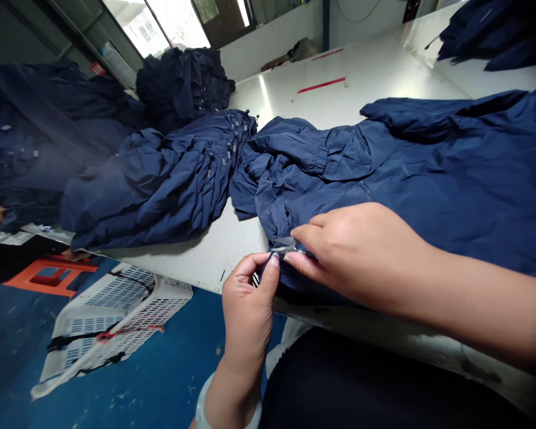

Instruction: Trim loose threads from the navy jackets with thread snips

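Navy jacket (411, 185), navy pile (183, 83); white table (366, 71), red tape (321, 84); white basket (116, 333), black straps (78, 339); orange stool (49, 277); blue floor (13, 339), pale-flecked.

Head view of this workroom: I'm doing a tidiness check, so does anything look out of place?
The white perforated plastic crate on the blue floor looks odd: it appears tipped onto its side rather than standing level, with black and red cords lying across it.

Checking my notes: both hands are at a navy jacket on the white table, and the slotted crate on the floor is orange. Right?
No, the head view shows the slotted crate is white, not orange; the left hand and right hand at the navy jacket on the white table stand.
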A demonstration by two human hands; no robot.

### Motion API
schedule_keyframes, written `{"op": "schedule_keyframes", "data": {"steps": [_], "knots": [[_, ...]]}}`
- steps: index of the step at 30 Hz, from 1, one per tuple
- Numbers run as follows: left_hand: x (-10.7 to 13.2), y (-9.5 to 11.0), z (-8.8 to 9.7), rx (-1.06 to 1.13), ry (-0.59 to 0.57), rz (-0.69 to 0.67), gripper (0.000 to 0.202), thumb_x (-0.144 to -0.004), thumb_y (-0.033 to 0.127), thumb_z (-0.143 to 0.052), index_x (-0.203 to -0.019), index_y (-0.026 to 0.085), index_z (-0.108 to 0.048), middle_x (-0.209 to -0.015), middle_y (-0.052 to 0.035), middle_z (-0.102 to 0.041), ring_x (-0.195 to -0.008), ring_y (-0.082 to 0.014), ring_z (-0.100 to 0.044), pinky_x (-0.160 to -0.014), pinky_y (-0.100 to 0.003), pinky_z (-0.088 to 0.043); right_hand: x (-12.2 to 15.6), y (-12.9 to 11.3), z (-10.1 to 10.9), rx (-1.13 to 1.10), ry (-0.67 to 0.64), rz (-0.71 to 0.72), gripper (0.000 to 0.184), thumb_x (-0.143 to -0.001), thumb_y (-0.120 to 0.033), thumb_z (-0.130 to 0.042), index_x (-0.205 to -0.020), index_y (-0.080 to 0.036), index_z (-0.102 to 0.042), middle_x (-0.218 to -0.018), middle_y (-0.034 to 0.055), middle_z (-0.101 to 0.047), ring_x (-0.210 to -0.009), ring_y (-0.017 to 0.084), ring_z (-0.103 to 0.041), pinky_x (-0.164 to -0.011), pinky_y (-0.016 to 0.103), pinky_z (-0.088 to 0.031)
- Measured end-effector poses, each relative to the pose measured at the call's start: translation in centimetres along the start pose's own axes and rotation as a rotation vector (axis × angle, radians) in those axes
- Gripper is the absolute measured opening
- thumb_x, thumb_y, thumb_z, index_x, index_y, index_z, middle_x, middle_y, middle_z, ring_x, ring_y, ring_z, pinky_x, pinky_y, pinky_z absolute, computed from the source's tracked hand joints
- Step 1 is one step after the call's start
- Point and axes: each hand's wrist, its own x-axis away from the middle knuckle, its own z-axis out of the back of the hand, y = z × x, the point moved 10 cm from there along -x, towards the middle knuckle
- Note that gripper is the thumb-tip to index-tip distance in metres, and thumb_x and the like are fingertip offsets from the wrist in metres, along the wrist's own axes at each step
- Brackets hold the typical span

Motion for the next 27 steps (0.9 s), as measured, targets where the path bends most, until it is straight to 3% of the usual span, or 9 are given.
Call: {"op": "schedule_keyframes", "data": {"steps": [4, 8, 27], "knots": [[0.3, 0.9, 0.3, -0.174, 0.025, -0.105, 0.017, -0.084, 0.037, -0.068, -0.090, 0.021, -0.071, -0.086, -0.0021, -0.069, -0.082, -0.0176, -0.061, -0.075, -0.028, -0.045, 0.6, -1.0, 0.4, -0.022, 0.020, -0.036, 0.025, -0.090, -0.032, -0.056, -0.069, -0.018, -0.063, -0.062, 0.0033, -0.063, -0.051, 0.016, -0.053, -0.050, 0.032, -0.013], [0.7, 1.7, 0.5, -0.304, 0.055, -0.186, 0.014, -0.085, 0.038, -0.067, -0.087, 0.024, -0.070, -0.082, -0.0010, -0.066, -0.082, -0.0190, -0.059, -0.075, -0.029, -0.043, 0.5, -1.2, 0.0, -0.029, -0.059, -0.090, 0.027, -0.090, -0.031, -0.058, -0.068, -0.017, -0.065, -0.062, 0.0066, -0.064, -0.049, 0.015, -0.052, -0.048, 0.031, -0.014], [1.7, 4.1, -0.3, -0.491, 0.062, -0.377, 0.010, -0.087, 0.030, -0.064, -0.082, 0.022, -0.065, -0.077, -0.0001, -0.061, -0.079, -0.0190, -0.057, -0.076, -0.032, -0.040, 0.6, -1.0, -0.3, -0.025, -0.191, -0.165, 0.030, -0.090, -0.025, -0.056, -0.064, -0.017, -0.067, -0.061, 0.0083, -0.065, -0.049, 0.016, -0.051, -0.048, 0.030, -0.019]]}}
